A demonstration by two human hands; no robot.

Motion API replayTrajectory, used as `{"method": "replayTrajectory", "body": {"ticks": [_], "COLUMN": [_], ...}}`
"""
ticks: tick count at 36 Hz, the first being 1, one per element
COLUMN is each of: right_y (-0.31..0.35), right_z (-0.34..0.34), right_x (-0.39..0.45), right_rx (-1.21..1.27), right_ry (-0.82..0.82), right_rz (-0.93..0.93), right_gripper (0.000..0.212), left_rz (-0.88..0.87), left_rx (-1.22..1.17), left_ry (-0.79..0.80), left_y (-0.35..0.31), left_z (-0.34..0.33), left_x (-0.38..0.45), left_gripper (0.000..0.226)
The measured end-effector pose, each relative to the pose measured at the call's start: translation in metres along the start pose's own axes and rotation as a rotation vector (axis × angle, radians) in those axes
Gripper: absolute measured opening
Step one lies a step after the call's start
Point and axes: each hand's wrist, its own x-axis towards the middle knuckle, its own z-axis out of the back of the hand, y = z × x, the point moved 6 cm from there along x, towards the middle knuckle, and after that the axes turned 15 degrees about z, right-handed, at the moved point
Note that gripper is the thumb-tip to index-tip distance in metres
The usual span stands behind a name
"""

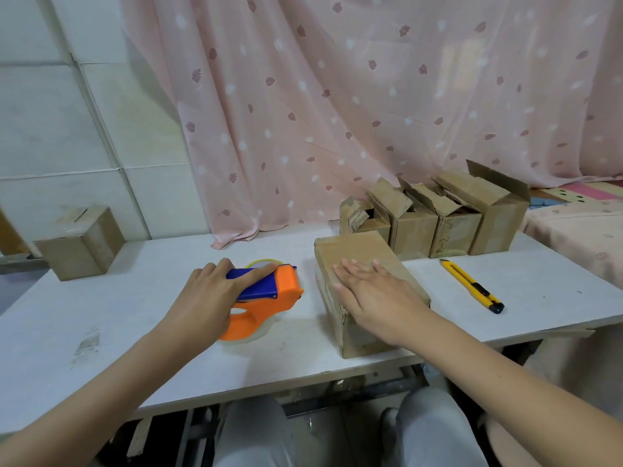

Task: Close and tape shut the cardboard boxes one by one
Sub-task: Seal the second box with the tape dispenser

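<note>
A closed cardboard box lies on the white table, right of centre. My right hand presses flat on its top with straight fingers. To its left sits an orange and blue tape dispenser. My left hand lies over the dispenser, fingers curled round its blue top. Several open boxes with raised flaps stand in a row at the back right. One closed box stands at the far left of the table.
A yellow utility knife lies on the table right of the box I press. A pink patterned curtain hangs behind the table, and a tiled wall is at the left. My knees show under the table's front edge.
</note>
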Motion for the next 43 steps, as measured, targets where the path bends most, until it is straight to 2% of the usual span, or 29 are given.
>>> {"method": "replayTrajectory", "body": {"ticks": [3,6,7,10,17,20,22,23,27,29,30,34,38,41,43], "right_y": [0.000,-0.003,-0.003,-0.008,-0.041,-0.058,-0.057,-0.053,-0.036,-0.029,-0.027,-0.028,-0.036,-0.045,-0.048], "right_z": [0.011,0.023,0.025,0.023,0.002,-0.010,-0.010,-0.006,0.013,0.023,0.027,0.045,0.050,0.045,0.042], "right_x": [0.003,0.013,0.017,0.033,0.055,0.072,0.079,0.079,0.069,0.065,0.063,0.047,0.038,0.035,0.032], "right_rx": [0.048,0.112,0.120,0.049,0.207,0.248,0.210,0.190,0.154,0.184,0.213,0.351,0.590,0.754,0.798], "right_ry": [-0.050,-0.212,-0.222,-0.074,0.225,0.284,0.384,0.433,0.561,0.552,0.544,0.469,0.327,0.207,0.191], "right_rz": [-0.084,-0.248,-0.297,-0.458,-0.785,-0.802,-0.759,-0.732,-0.640,-0.561,-0.532,-0.546,-0.598,-0.643,-0.645], "right_gripper": [0.050,0.041,0.041,0.038,0.137,0.156,0.164,0.159,0.098,0.074,0.069,0.074,0.083,0.098,0.104], "left_rz": [-0.017,0.002,-0.002,-0.021,0.010,0.043,0.043,0.044,0.048,0.052,0.061,0.081,0.037,0.043,0.048], "left_rx": [0.002,0.053,0.081,0.147,0.182,0.179,0.165,0.165,0.155,0.113,0.075,-0.107,-0.144,-0.128,-0.121], "left_ry": [-0.017,0.014,0.040,0.127,0.130,0.134,0.160,0.168,0.161,0.166,0.159,0.103,-0.045,-0.050,-0.016], "left_y": [-0.013,-0.019,-0.022,-0.030,-0.032,-0.030,-0.029,-0.029,-0.027,-0.024,-0.022,-0.011,-0.003,-0.002,-0.003], "left_z": [0.003,0.003,0.005,0.005,-0.001,0.002,0.000,-0.001,0.001,0.002,0.003,0.007,0.019,0.026,0.027], "left_x": [-0.001,0.003,0.003,0.004,0.005,0.006,0.006,0.006,0.006,0.007,0.007,0.005,0.013,0.018,0.019], "left_gripper": [0.106,0.103,0.103,0.097,0.091,0.089,0.090,0.091,0.089,0.088,0.089,0.101,0.105,0.109,0.110]}}
